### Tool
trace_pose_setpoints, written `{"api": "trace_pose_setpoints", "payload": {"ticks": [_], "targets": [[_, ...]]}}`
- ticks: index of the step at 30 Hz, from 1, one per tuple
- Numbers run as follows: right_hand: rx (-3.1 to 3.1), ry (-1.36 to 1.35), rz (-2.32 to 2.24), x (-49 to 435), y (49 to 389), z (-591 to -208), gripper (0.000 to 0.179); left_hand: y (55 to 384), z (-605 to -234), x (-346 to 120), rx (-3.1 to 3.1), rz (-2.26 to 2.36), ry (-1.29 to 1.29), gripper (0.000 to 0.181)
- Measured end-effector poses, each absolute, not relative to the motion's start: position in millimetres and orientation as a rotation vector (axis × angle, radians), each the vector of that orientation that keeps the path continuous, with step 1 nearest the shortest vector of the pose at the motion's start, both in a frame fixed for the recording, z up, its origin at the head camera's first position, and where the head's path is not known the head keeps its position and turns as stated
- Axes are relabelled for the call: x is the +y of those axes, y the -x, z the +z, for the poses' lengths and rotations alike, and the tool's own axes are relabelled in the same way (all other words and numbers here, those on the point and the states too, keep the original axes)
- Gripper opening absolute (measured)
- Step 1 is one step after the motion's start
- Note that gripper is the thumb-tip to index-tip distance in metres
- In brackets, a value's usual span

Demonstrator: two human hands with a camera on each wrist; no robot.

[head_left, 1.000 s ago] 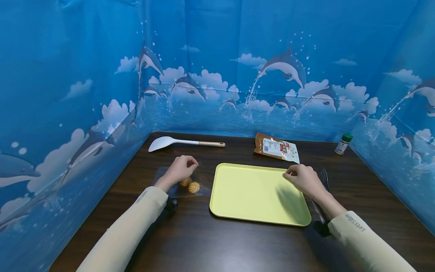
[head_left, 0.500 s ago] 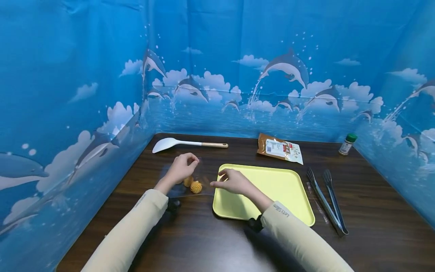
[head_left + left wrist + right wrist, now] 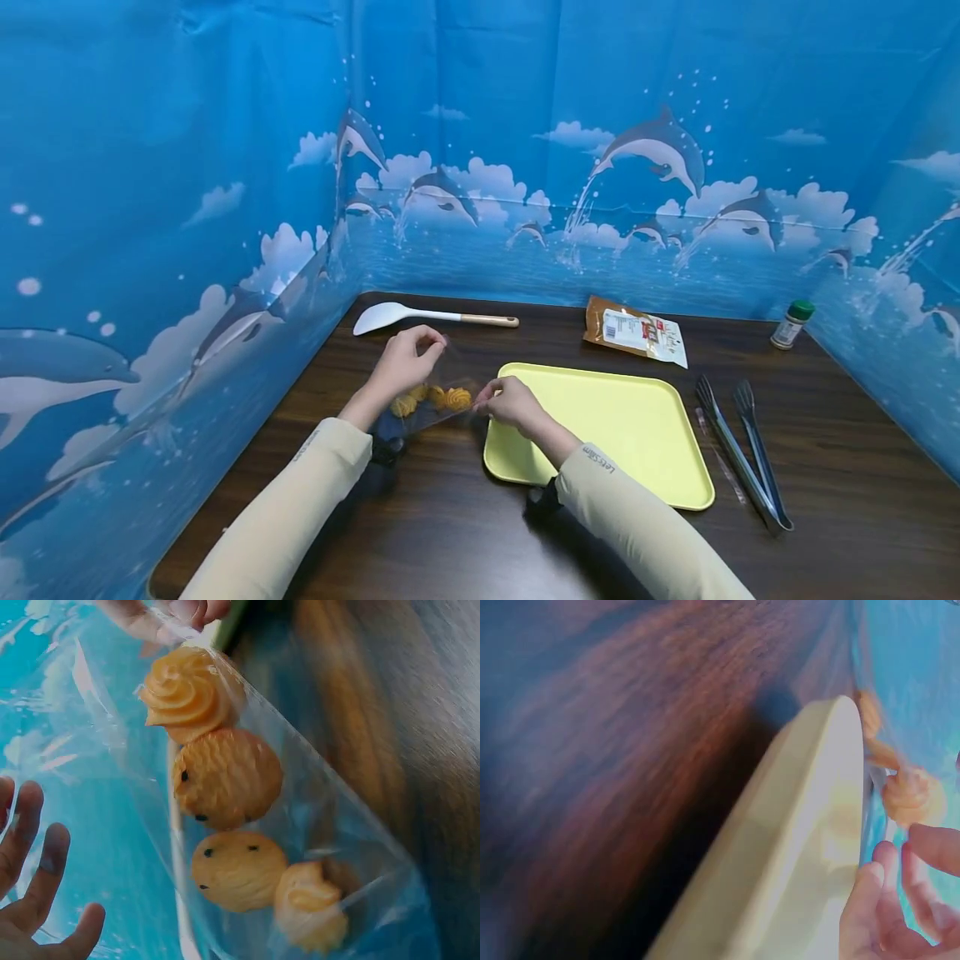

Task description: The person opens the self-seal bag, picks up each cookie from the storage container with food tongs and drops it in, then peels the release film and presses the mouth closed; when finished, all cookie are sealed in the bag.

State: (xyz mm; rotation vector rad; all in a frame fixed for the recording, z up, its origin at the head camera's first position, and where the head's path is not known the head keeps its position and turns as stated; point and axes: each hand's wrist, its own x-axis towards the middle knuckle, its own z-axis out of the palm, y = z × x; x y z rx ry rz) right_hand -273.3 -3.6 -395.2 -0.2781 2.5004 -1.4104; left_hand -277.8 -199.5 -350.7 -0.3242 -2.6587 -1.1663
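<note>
A clear plastic bag [image 3: 330, 817] holds several cookies: swirled piped ones [image 3: 195, 690] and flat round ones with dark specks [image 3: 238, 870]. My left hand [image 3: 405, 364] pinches the bag's upper edge between thumb and forefinger, its other fingers [image 3: 41, 877] spread in the left wrist view. At the bag's right corner, my right hand [image 3: 516, 407] pinches the film close to a swirled cookie [image 3: 911, 793]. The bag is stretched between both hands, low over the table. My right hand overlaps the left edge of a yellow tray [image 3: 600, 417].
At the back left lies a white spatula [image 3: 384, 315] with a wooden handle. Behind the tray is a brown and white food packet [image 3: 637, 332]. Metal tongs [image 3: 738, 454] lie right of the tray, beside a clear strip [image 3: 723, 458]. A green-capped jar [image 3: 792, 325] stands at back right.
My right hand has moved left from over the tray's right side to the bag and taken its corner. The bag has spread and lifted, showing more cookies. My left hand keeps its pinch.
</note>
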Motion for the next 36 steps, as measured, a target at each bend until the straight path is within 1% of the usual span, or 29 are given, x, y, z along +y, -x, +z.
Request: {"api": "trace_pose_setpoints", "payload": {"ticks": [2,5,8,11,19,23,25,28,31,33,36], "targets": [[2.37,0.197,-1.579,3,275,-395,0.01,275,-346,-197,-2.636,-1.153,0.324,0.018],[2.246,0.116,-1.727,12,276,-393,0.019,271,-339,-190,-2.607,-1.157,0.338,0.019],[2.122,0.092,-1.838,18,275,-391,0.029,269,-334,-182,-2.579,-1.162,0.36,0.018],[2.055,0.125,-1.914,20,272,-389,0.033,266,-331,-174,-2.563,-1.15,0.371,0.016],[2.212,0.142,-2.173,33,266,-378,0.026,261,-316,-161,-2.411,-1.186,0.38,0.016],[2.311,0.273,-2.26,55,265,-367,0.019,257,-307,-164,-2.252,-1.328,0.425,0.015],[2.376,0.37,-2.255,64,263,-356,0.017,257,-303,-167,-2.167,-1.401,0.454,0.016],[2.44,0.511,-2.218,76,261,-338,0.02,255,-298,-170,-2.085,-1.495,0.475,0.017],[2.509,0.605,-2.13,84,257,-326,0.02,254,-299,-172,-2.07,-1.565,0.49,0.018],[2.535,0.63,-2.064,88,256,-325,0.019,254,-305,-175,-2.089,-1.609,0.502,0.018],[2.52,0.599,-1.994,93,257,-332,0.019,256,-319,-179,-2.164,-1.634,0.51,0.016]]}}
